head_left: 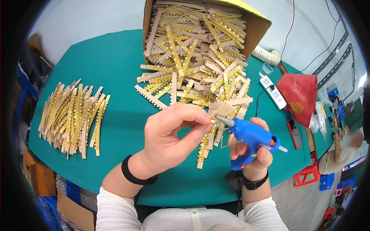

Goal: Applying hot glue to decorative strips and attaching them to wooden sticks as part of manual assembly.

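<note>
My right hand (250, 154) is wrapped round a blue hot glue gun (250, 134) with a clear glue stick out of its back. Its metal nozzle points left, beside the fingertips of my left hand (173, 134). Those fingers are pinched together, and whatever lies between them is too small or hidden to name. A small tan flat piece (222, 109) shows just behind the nozzle. Beyond both hands spreads a heap of light flat strips (192, 77), many trimmed with gold braid and bead-like studs. A second pile of such strips (73, 119) lies at the left.
The heap spills from a tipped cardboard box (256, 29) onto the green table (115, 57). At the right are a white power strip (273, 91), a red bag (298, 94) and a phone (294, 134). A person (341, 158) sits beyond, near a red stool (307, 175).
</note>
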Demonstrator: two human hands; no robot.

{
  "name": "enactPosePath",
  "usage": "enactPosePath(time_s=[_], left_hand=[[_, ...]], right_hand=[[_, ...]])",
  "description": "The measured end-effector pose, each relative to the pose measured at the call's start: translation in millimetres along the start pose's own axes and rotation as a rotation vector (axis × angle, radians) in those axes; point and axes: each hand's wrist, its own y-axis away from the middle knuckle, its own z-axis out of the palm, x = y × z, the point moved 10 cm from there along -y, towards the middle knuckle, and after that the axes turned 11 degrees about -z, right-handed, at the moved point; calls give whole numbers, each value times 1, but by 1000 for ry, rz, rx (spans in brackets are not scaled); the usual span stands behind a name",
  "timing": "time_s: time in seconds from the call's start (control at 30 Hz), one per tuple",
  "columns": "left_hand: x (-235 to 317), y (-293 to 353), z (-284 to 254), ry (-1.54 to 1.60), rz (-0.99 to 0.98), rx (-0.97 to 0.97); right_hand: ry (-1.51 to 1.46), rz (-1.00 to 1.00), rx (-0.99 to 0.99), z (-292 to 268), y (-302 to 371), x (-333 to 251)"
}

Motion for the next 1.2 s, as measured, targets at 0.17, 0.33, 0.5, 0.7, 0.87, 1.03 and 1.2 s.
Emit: enactPosePath(time_s=[0.17,0.33,0.5,0.7,0.87,1.03,1.2], left_hand=[[6,-2,-6,-41,62,44],[9,1,-6,-116,109,69],[15,3,2,-270,140,20],[24,5,-2,-304,285,141],[25,7,-3,-345,341,167],[26,11,-4,-379,376,183],[28,12,-1,-301,327,176]], right_hand=[[39,-45,-40,8,-5,0],[39,-44,-45,7,-3,1],[5,-5,23,-3,-1,4],[113,7,54,-5,2,0],[289,-76,59,0,5,-12],[453,-103,25,10,4,-21],[734,5,64,-1,0,-14]])
